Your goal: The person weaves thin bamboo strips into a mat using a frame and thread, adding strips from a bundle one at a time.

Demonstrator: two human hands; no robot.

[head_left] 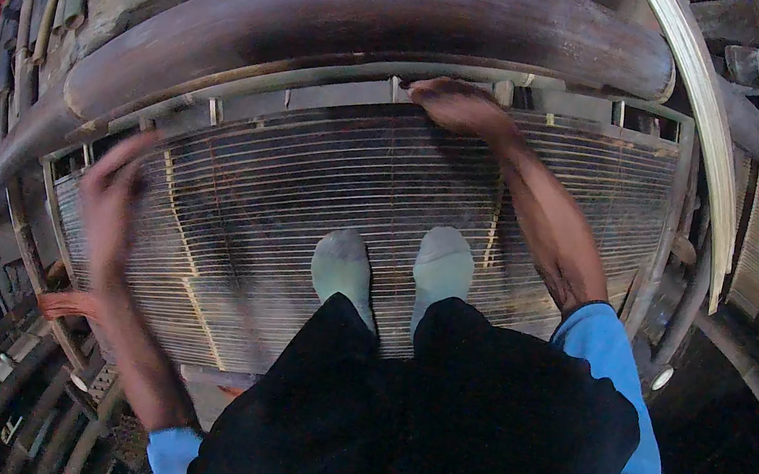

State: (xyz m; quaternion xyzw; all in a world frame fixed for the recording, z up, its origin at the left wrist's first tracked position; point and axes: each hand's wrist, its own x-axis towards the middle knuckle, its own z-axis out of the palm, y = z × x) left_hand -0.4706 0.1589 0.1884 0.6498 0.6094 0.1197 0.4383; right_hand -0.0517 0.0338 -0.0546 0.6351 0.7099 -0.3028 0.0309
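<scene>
— On the far edge of the mat [352, 222], just under the right hand [458, 106], is that where the work is?
— Looks so. The right hand lies flat, fingers spread and pressing down on the top frame strip [344, 94], not closed round anything. The big log [376, 23] runs just beyond it.
— And the left hand [109, 189]?
— Blurred. It's over the mat's near-left corner, close to the side rail [54, 210]; I cannot tell whether its grip is open or holding something.
— How far along would you say?
— My guess is well on. The slats run close together from edge to edge, with pale cross strips [185, 243] binding them, and the feet [394, 270] in grey socks stand on the mat between the two hands. What seems left is the edging: beyond the right hand, gaps show between the frame strip and the outer rail.
— Anything spare nearby?
— A long pale strip [711, 143] curves past, out to the right of the right hand, apart from the mat.
</scene>
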